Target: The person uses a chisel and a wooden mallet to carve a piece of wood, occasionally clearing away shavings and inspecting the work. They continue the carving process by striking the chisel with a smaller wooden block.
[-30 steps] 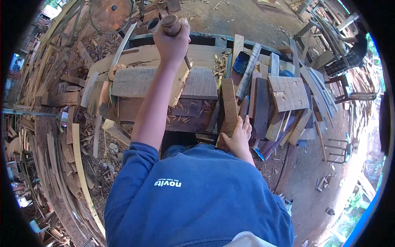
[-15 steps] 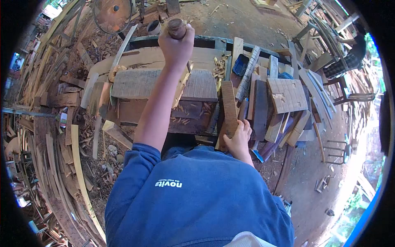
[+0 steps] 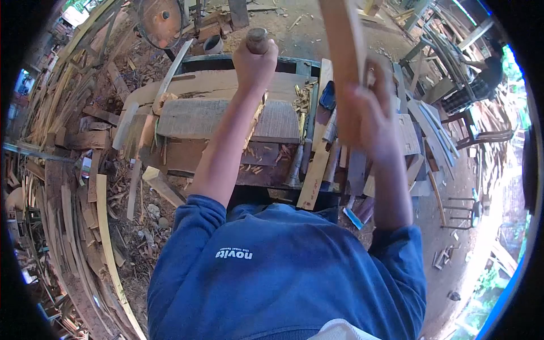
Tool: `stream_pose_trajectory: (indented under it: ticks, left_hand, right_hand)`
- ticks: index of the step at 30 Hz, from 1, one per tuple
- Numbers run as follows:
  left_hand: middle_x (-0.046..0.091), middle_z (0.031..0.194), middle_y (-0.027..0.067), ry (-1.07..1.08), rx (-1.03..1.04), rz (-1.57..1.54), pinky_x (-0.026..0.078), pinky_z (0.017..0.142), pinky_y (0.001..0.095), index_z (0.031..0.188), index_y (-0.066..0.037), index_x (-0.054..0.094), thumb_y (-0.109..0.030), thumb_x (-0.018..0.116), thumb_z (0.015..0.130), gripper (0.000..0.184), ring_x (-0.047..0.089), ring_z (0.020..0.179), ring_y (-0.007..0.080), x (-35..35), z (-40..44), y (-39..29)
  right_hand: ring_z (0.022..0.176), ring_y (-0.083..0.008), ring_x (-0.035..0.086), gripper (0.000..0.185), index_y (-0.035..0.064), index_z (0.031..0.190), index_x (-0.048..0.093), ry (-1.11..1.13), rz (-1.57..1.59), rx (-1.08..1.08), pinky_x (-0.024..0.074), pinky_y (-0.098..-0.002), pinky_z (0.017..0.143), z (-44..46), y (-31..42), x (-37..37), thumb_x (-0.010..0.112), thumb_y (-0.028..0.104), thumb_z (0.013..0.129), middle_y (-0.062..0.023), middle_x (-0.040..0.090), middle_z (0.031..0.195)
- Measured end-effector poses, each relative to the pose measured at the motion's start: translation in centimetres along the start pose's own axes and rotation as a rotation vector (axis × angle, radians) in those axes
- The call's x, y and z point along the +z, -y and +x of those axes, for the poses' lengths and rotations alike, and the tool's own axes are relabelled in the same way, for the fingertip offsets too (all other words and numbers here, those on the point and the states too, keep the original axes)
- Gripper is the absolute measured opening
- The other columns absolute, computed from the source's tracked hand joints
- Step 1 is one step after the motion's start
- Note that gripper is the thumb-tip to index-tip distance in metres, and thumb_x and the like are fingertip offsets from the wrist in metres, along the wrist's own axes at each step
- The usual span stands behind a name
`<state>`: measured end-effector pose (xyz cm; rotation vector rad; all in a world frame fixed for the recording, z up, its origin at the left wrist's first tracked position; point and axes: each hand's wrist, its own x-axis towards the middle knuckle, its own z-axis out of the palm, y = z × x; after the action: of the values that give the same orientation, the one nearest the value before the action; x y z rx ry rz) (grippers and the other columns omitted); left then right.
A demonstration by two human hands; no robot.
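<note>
My left hand (image 3: pixel 255 63) is closed in a fist around the wooden handle (image 3: pixel 257 41) of a tool, whose lower part is hidden behind the hand and forearm. Below it, a narrow piece of wood with a rough, chipped edge (image 3: pixel 254 123) lies beside a thick grey-brown block (image 3: pixel 192 119) on the workbench. My right hand (image 3: pixel 377 113) grips a long brown wooden block (image 3: pixel 345 73), raised above the right part of the bench and blurred by motion.
Wood shavings (image 3: pixel 302 107) and a dark blue tray (image 3: pixel 327 95) lie on the bench. Boards stand at its right. A round fan-like object (image 3: pixel 161 22) and a bucket (image 3: pixel 213 45) are beyond it. Another person (image 3: pixel 481 79) is at the far right.
My right hand has taken hold of the brown wooden block and lifted it up off the bench. My left hand, still closed on the handle, has moved slightly right.
</note>
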<state>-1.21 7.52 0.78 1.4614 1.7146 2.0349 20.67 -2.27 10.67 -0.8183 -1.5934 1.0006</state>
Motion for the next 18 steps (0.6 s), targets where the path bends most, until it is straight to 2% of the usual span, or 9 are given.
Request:
stream_pose_trajectory:
  ticks: [3,5,6,8,9,12,15,16,18]
  left_hand:
    - [0.062,0.061,0.0051,-0.017,0.001,-0.023,0.049,0.052,0.031,0.082,-0.001,0.06,-0.016,0.07,0.08,0.018,0.061,0.052,0.0142,0.0,-0.1,-0.3]
    - [0.066,0.071,0.0144,-0.031,-0.041,-0.051,0.052,0.065,0.0353,0.079,0.001,0.062,-0.014,0.07,0.075,0.018,0.068,0.067,0.0249,-0.5,-0.4,-2.0]
    - [0.066,0.071,0.0144,-0.027,-0.041,-0.054,0.052,0.065,0.0353,0.079,0.001,0.062,-0.014,0.07,0.075,0.018,0.068,0.067,0.0249,-0.4,-0.3,-1.7]
    - [0.067,0.072,0.014,-0.069,0.031,-0.062,0.053,0.066,0.0345,0.081,0.001,0.063,-0.013,0.07,0.076,0.017,0.068,0.068,0.0245,-0.2,-0.3,-0.8]
    - [0.067,0.072,0.014,-0.07,0.03,-0.065,0.053,0.066,0.0345,0.081,0.001,0.063,-0.013,0.07,0.076,0.017,0.068,0.068,0.0245,-0.2,-0.3,-1.2]
    - [0.067,0.072,0.0146,-0.058,0.043,-0.247,0.053,0.066,0.0341,0.082,0.001,0.063,-0.014,0.07,0.076,0.018,0.069,0.069,0.0246,-0.4,-0.5,-1.4]
    - [0.068,0.072,0.0154,-0.083,0.075,-0.073,0.053,0.067,0.0341,0.081,0.001,0.063,-0.014,0.069,0.076,0.017,0.07,0.071,0.0245,0.0,-0.3,0.0]
    - [0.067,0.074,0.0099,-0.045,0.061,-0.045,0.051,0.067,0.0309,0.085,0.0,0.063,-0.012,0.069,0.077,0.016,0.066,0.071,0.018,-0.1,-0.4,-0.7]
    - [0.066,0.076,0.0045,-0.006,0.044,-0.016,0.049,0.067,0.0276,0.089,-0.001,0.064,-0.01,0.069,0.078,0.015,0.062,0.072,0.0114,-0.1,-0.5,-0.8]
  right_hand:
    - [0.082,-0.0239,0.067,0.052,-0.0021,0.131,0.04,0.065,-0.065,-0.197,0.0544,-0.0388,0.073,5.0,4.9,1.1,0.06,0.018,0.088,-0.0155,0.065,0.1]
    - [0.046,-0.0071,0.05,0.024,0.0003,0.111,0.053,0.153,0.132,-0.175,0.0385,-0.0246,0.038,7.3,6.2,3.3,0.053,0.019,0.096,-0.0066,0.062,0.07]
    - [0.046,-0.0071,0.05,0.024,0.0003,0.111,0.053,0.15,0.13,-0.174,0.0385,-0.0246,0.038,7.7,5.2,4.2,0.053,0.019,0.096,-0.0066,0.062,0.07]
    - [0.079,-0.019,0.065,0.046,0.0033,0.127,0.052,0.285,-0.75,-0.243,0.0518,-0.0361,0.071,8.0,2.4,5.4,0.06,0.026,0.088,-0.0181,0.066,0.089]
    - [0.079,-0.019,0.065,0.046,0.0033,0.127,0.052,0.286,-0.754,-0.243,0.0518,-0.0361,0.071,8.5,2.6,5.4,0.06,0.026,0.088,-0.0181,0.066,0.089]
    - [0.073,-0.0204,0.066,0.04,0.0043,0.12,0.058,0.59,-0.915,0.106,0.0517,-0.036,0.068,9.8,3.8,5.1,0.059,0.03,0.089,-0.0215,0.067,0.084]
    - [0.07,-0.022,0.066,0.044,0.0004,0.113,0.061,0.592,-1.07,-1.185,0.0509,-0.0353,0.064,11.1,5.0,3.1,0.059,0.038,0.089,-0.0205,0.067,0.084]
    - [0.07,-0.022,0.066,0.044,0.0004,0.113,0.061,0.596,-1.068,-1.183,0.0509,-0.0353,0.064,10.7,6.5,3.7,0.059,0.038,0.089,-0.0205,0.067,0.084]
    - [0.051,-0.0089,0.054,0.027,-0.002,0.114,0.047,0.104,-0.616,-0.446,0.0413,-0.0248,0.04,8.7,10.8,5.4,0.052,0.016,0.095,-0.0091,0.063,0.078]
